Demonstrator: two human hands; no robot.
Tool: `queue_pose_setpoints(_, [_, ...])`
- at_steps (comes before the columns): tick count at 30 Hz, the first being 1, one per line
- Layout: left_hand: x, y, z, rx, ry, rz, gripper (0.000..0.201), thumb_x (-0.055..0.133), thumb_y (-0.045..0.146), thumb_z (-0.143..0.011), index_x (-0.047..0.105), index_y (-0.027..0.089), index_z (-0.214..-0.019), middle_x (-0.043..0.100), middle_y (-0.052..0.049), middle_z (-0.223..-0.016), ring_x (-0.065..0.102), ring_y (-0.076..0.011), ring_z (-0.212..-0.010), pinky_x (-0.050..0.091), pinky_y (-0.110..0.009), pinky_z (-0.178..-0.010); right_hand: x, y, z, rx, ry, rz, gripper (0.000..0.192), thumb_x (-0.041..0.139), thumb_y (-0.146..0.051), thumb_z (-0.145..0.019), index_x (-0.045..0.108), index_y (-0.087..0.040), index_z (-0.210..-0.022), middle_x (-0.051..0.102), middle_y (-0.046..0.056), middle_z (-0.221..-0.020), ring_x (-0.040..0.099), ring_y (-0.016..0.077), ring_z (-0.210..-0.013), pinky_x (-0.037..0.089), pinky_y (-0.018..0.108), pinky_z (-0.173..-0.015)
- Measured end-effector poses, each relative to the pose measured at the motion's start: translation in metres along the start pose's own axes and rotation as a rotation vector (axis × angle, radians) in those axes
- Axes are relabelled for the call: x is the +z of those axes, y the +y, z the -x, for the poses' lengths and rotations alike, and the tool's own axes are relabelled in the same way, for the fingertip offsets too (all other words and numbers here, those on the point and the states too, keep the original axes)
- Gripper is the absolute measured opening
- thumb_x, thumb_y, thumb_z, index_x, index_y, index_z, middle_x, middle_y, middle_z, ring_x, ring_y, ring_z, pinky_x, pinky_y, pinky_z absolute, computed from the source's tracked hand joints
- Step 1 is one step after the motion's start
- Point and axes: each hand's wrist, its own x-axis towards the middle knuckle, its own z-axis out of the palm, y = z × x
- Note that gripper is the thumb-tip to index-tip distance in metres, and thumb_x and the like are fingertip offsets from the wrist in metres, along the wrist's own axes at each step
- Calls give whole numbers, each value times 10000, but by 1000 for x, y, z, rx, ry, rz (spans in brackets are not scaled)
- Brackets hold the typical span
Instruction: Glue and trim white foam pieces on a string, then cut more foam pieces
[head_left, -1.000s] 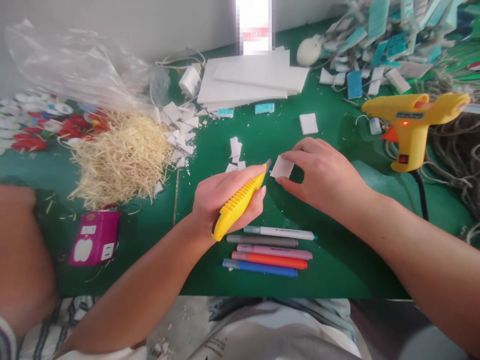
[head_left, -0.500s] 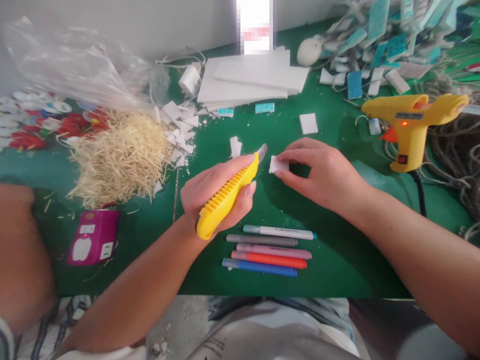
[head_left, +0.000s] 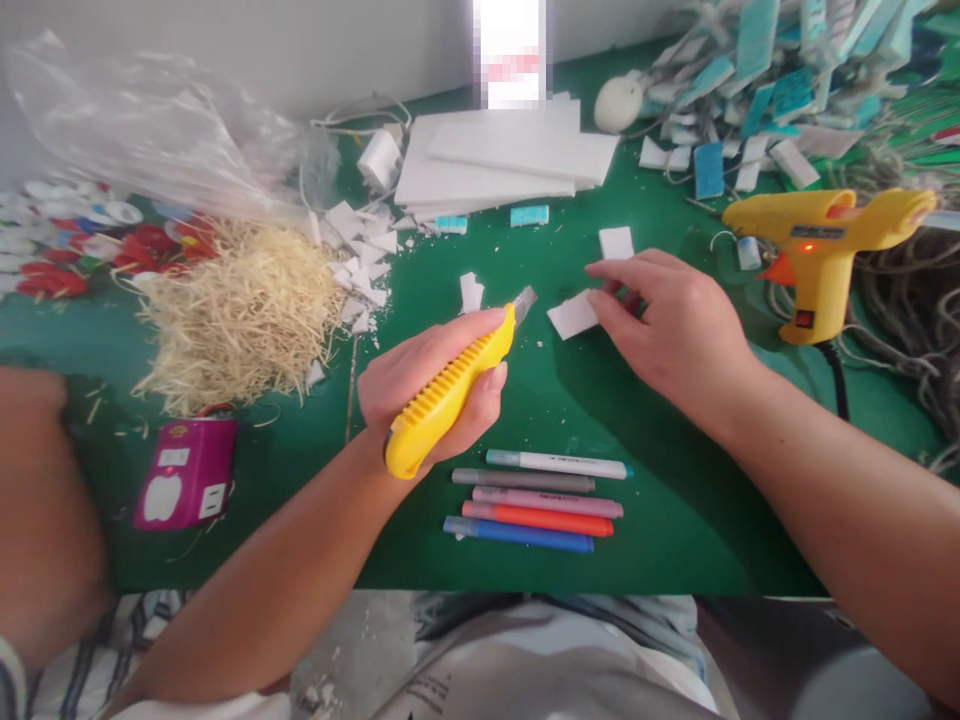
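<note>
My left hand (head_left: 442,385) is wrapped round a yellow utility knife (head_left: 454,400); its blade sticks out toward the upper right. My right hand (head_left: 664,310) is over the green table, its index finger and thumb apart. A small white foam piece (head_left: 574,315) lies by the right thumb tip, which meets or overlaps its right end. The index fingertip is close to a second white foam piece (head_left: 616,242) farther back. Two narrow white scraps (head_left: 471,292) lie beyond the blade tip.
Several markers (head_left: 559,464) lie in front of me. A yellow hot glue gun (head_left: 821,245) stands right, beside rope. Foam sheets (head_left: 495,160) are stacked at the back. Straw (head_left: 240,315) and a purple box (head_left: 187,472) are left. Another person's arm (head_left: 45,490) rests at the left edge.
The foam piece that was pinched in my right hand now lies turned on the table. My right thumb and index finger have parted, and the hand has shifted slightly right. The knife barely moved.
</note>
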Motion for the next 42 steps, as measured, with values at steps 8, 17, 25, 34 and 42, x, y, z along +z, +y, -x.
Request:
queue_pose_setpoints(8, [-2,2,1,-54,-31,-46,210,579,306,-1019,688,308,-1198,820,38,-1062,798,-149,-818,690,-279,-772,7,10,4,-313,-54,73,447,602,-152,-799,770,-192,-1211,748,141,-1200,670,327,-1055,547,508,-953])
queue_pose_setpoints(17, [2,-3,0,1,29,-23,203,604,279,-1001,715,256,-1170,825,5,-1033,801,-144,-811,681,-232,-773,-2,-6,9,-260,-70,158,440,633,-318,-859,754,-123,-1235,735,184,-1100,651,363,-1012,546,511,-833])
queue_pose_setpoints(25, [0,-1,1,5,0,-71,202,598,282,-1004,706,274,-1174,825,18,-1059,799,-159,-860,676,-245,-793,6,5,10,-317,-83,143,469,597,-173,-802,743,-173,-1248,708,161,-1104,628,340,-1009,552,516,-885])
queue_pose_setpoints(34, [5,-6,1,-4,-20,-44,186,626,260,-1003,711,258,-1168,823,3,-1088,803,-164,-890,665,-231,-845,2,3,8,-312,-94,79,440,635,-195,-794,769,-194,-1214,713,147,-1160,674,314,-992,590,479,-826])
queue_pose_setpoints(42, [6,-6,-1,27,-25,-16,202,656,226,-965,731,219,-1153,825,-16,-1087,807,-175,-907,658,-218,-869,7,0,9,-341,-148,86,273,718,-295,-839,791,-156,-1062,710,158,-1056,658,319,-965,575,491,-851])
